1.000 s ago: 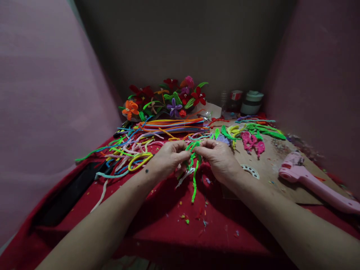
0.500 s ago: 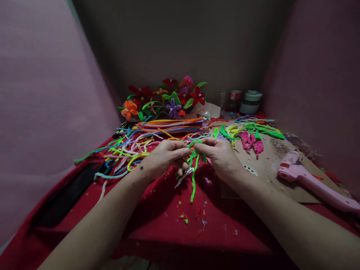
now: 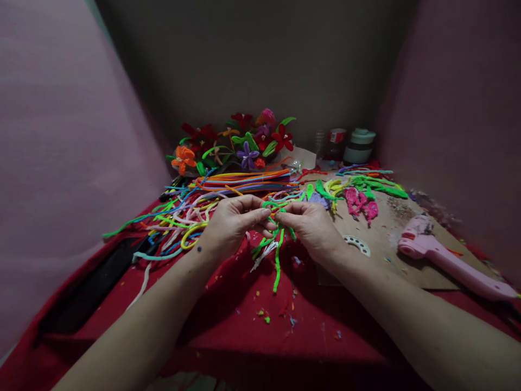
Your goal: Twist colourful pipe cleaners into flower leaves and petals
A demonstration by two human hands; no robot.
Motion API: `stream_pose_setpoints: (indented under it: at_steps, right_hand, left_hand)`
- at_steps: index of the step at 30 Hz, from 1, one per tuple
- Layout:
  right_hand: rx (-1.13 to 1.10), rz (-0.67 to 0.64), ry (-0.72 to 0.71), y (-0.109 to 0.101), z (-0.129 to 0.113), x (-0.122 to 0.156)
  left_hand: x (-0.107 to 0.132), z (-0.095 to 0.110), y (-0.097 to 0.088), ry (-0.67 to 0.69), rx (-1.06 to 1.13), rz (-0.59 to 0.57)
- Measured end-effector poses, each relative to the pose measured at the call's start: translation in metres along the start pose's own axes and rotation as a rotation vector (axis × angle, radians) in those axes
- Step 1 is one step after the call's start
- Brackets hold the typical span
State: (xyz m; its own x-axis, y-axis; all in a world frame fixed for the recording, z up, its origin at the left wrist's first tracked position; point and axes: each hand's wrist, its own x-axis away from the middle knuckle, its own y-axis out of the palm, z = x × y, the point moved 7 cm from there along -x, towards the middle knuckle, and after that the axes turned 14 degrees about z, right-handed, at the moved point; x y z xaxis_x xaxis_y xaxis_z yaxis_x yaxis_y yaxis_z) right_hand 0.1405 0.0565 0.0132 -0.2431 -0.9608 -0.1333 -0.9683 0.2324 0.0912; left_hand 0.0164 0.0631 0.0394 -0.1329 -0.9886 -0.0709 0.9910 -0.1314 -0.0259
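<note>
Between my two hands is a bright green pipe cleaner [image 3: 278, 266], bent into loops at the top with one end hanging down. My left hand [image 3: 238, 220] pinches its left side between thumb and forefinger. On the other side my right hand [image 3: 307, 222] grips it with thumb and fingertips pressed together. Just below the fingers shows a small bunch of white strands [image 3: 264, 255]; whether it is attached to the green piece I cannot tell. Loose pipe cleaners [image 3: 195, 225] in many colours lie left of my left hand.
A bundle of straight pipe cleaners [image 3: 244, 179] lies behind my hands, with pipe-cleaner flowers [image 3: 247, 156] beyond. At right a cardboard sheet [image 3: 378, 271] carries a pink glue gun [image 3: 448, 260], pink fuzzy shapes [image 3: 356, 202] and green pieces. A lidded jar [image 3: 359, 146] stands at the back.
The view has shifted slightly. My fingers have adjusted around the green pipe cleaner, and a rounded green loop now shows above them. Both hands keep their pinch.
</note>
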Motion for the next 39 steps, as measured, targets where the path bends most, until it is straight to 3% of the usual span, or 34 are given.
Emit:
stream_pose_setpoints:
  at_steps: [12, 20, 27, 29, 33, 36, 39]
  right_hand:
    - [-0.133, 0.039, 0.143, -0.003, 0.017, -0.004]
    - [-0.133, 0.016, 0.146, 0.0, 0.014, -0.002]
    - [-0.246, -0.054, 0.206, 0.005, 0.02, -0.001]
    - [-0.308, -0.091, 0.236, 0.008, 0.021, -0.001]
    - [-0.381, -0.104, 0.259, 0.007, 0.019, -0.002]
    - [-0.391, -0.099, 0.26, 0.007, 0.015, -0.002]
    - [-0.403, -0.065, 0.257, 0.005, 0.012, -0.003]
  left_hand:
    - [0.005, -0.003, 0.012, 0.093, -0.334, -0.102]
    - [0.003, -0.013, 0.008, -0.061, -0.219, -0.123]
    - [-0.001, -0.017, 0.003, -0.09, -0.086, 0.004]
    - [-0.001, -0.02, 0.005, -0.139, -0.001, -0.011]
    - [0.001, -0.028, 0.016, -0.23, 0.146, -0.149]
    - [0.001, -0.029, 0.021, -0.213, 0.197, -0.195]
    - [0.0, -0.026, 0.021, -0.136, 0.172, -0.167]
